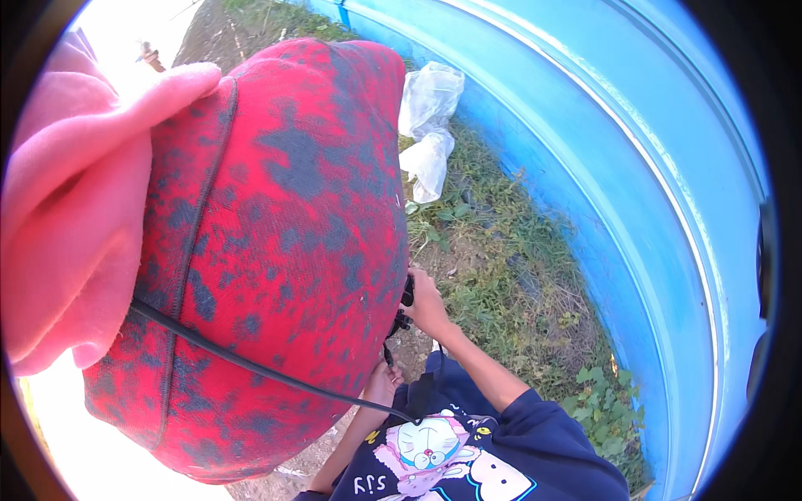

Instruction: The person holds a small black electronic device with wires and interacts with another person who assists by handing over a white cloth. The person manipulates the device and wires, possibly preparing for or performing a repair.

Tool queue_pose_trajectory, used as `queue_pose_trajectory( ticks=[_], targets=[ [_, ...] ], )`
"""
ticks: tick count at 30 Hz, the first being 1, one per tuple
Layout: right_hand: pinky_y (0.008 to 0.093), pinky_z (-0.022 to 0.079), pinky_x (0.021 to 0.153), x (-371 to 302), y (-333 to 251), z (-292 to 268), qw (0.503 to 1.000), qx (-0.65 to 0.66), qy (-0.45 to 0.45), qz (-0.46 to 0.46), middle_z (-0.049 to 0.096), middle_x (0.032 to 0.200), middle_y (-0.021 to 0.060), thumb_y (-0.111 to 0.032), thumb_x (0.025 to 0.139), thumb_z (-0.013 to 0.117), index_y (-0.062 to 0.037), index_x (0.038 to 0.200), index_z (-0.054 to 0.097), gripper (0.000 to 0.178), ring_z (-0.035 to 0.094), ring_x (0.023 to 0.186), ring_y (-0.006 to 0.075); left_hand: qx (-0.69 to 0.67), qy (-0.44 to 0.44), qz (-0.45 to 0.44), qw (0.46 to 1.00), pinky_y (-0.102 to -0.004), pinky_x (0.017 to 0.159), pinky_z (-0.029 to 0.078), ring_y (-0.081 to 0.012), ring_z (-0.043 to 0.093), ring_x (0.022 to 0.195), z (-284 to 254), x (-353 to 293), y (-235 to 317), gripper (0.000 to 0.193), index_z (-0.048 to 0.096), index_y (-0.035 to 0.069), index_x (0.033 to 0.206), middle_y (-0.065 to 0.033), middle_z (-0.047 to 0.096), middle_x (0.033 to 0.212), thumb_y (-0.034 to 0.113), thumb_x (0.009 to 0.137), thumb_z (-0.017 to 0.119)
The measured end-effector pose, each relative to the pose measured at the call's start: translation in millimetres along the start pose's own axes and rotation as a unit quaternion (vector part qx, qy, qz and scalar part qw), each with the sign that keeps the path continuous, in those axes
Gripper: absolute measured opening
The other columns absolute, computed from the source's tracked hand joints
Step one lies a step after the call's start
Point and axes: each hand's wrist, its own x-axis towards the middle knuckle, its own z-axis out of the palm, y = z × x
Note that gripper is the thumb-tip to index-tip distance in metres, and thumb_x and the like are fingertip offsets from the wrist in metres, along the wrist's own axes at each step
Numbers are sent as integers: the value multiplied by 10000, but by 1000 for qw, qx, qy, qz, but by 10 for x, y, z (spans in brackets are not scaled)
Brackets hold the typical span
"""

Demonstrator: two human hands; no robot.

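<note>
A large rounded bulk in red cloth with dark grey blotches [292, 225] fills the left half, close to me and hiding part of my hands. What it covers I cannot tell. At its lower right edge my right hand [428, 307] is closed around a black device [406, 294], mostly hidden behind the cloth. Lower down, my left hand [383, 386] has its fingers bent together beside a short black piece [388, 356]; their tips are partly hidden. A black cable [259, 367] crosses the red cloth and reaches my dark blue printed shirt [535, 451].
Soft pink cloth [92, 192] hangs at the far left. White translucent plastic sheeting [430, 125] lies on weedy ground [526, 275] ahead. A tall curved blue wall [618, 200] bounds the right side, with a leafy plant [603, 409] at its foot.
</note>
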Motion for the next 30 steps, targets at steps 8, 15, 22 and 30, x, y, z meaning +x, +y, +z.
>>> queue_pose_trajectory(
  ticks=[8,15,22,30],
  targets=[
    [431,452,912,123,39,-166,995,15,45,-90,559,1240,139,-206,635,850,-16,1177,539,654,519,1051,337,190,92,84,974,-248,674,451,-100,552,762,579,-35,-192,191,561,70,1122,-10,536,830,203,1020,469],
    [432,461,922,124,5,-482,990,57,21,-129,583,1231,134,-228,624,856,-31,1160,585,632,536,1060,336,232,98,175,952,-230,687,450,-87,547,765,791,59,-236,217,530,66,1180,-24,548,870,197,1031,440],
    [414,454,930,122,106,-559,984,49,2,-170,574,1203,97,-197,624,847,-52,1160,580,617,518,1075,326,296,59,263,916,-224,614,445,-88,537,662,1007,121,-164,406,380,76,1399,-48,579,860,125,1002,450],
    [416,444,952,42,423,-394,980,149,-14,-131,577,1240,105,-160,615,866,-49,1186,550,663,509,1107,313,298,31,290,909,-211,493,393,-72,432,516,1069,318,-80,689,90,127,1552,-32,570,764,124,984,479]
  ],
)
